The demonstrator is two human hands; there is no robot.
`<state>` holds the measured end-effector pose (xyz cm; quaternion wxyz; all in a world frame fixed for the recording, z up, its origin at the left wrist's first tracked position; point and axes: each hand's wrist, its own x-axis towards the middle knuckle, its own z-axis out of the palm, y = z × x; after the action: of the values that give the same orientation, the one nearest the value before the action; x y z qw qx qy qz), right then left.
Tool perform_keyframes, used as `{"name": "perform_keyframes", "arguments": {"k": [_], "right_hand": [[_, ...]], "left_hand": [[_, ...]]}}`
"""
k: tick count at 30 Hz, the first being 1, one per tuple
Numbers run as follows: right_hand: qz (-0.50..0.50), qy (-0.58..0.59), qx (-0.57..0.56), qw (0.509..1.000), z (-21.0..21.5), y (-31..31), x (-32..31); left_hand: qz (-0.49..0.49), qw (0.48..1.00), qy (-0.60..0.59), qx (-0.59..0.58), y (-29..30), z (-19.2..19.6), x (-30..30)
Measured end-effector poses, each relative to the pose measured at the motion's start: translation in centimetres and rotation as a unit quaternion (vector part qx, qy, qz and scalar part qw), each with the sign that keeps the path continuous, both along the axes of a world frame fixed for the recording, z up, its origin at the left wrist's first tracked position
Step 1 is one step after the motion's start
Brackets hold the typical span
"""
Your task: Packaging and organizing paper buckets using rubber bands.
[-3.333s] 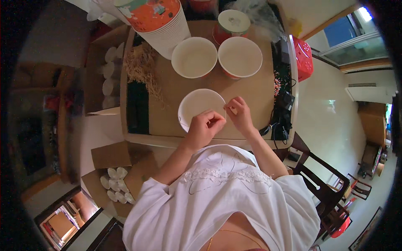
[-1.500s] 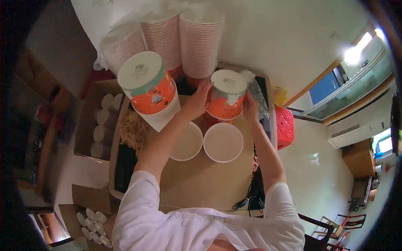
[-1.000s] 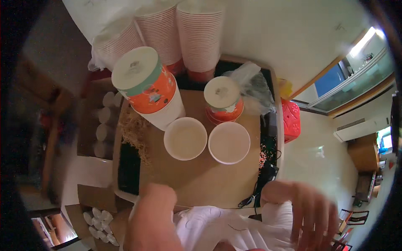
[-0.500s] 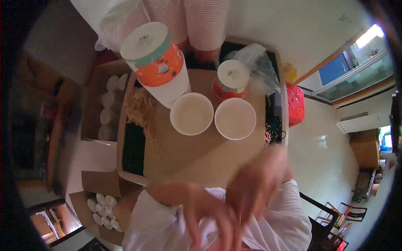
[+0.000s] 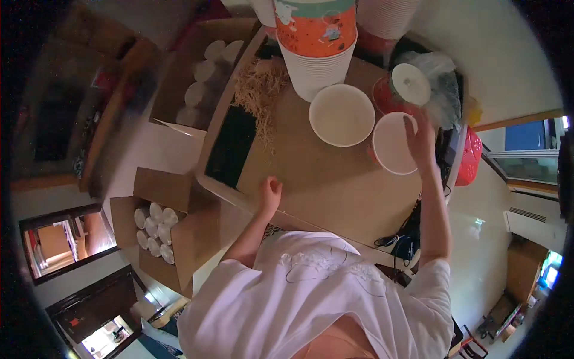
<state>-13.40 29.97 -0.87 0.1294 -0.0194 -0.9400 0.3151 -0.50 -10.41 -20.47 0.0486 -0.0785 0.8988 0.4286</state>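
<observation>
Two white paper tubs stand side by side on the brown board: the left tub (image 5: pixel 342 115) and the right tub (image 5: pixel 391 143). My right hand (image 5: pixel 423 140) is closed over the right tub's rim, with part of the hand over its opening. Near the board's front left, my left hand (image 5: pixel 272 192) is loosely curled, and nothing shows in it. Behind the left tub rises a stack of paper tubs (image 5: pixel 320 60), topped by an orange and green printed one. An upturned red tub (image 5: pixel 384 93) with a pale base stands behind the right tub.
Shredded tan paper (image 5: pixel 260 90) lies at the left. A clear plastic bag (image 5: pixel 439 72) lies at the back right, and black cables (image 5: pixel 406 233) at the front right. Cardboard boxes of white rolled items, the far box (image 5: pixel 161 102) and near box (image 5: pixel 203 230), stand left of the table.
My hands were together and blurred at my lap. Now they are apart, the right at the right tub and the left near the front edge. The view has shifted and turned.
</observation>
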Motion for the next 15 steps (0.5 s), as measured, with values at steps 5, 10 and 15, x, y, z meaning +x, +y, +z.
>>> {"name": "perform_keyframes", "arguments": {"k": [5,10,15], "right_hand": [[0.016,-0.081,-0.357,0.931,-4.0,-6.8,10.5],[0.143,-0.154,-0.318,0.924,-4.1,-12.1,15.1],[0.204,-0.113,-0.293,0.927,-3.3,-15.5,17.1]], "left_hand": [[0.055,0.985,0.027,-0.160,2.5,4.4,-2.7],[-0.036,0.996,-0.070,-0.042,2.5,5.0,-1.8],[-0.219,0.964,-0.036,0.144,6.1,12.5,2.0]]}}
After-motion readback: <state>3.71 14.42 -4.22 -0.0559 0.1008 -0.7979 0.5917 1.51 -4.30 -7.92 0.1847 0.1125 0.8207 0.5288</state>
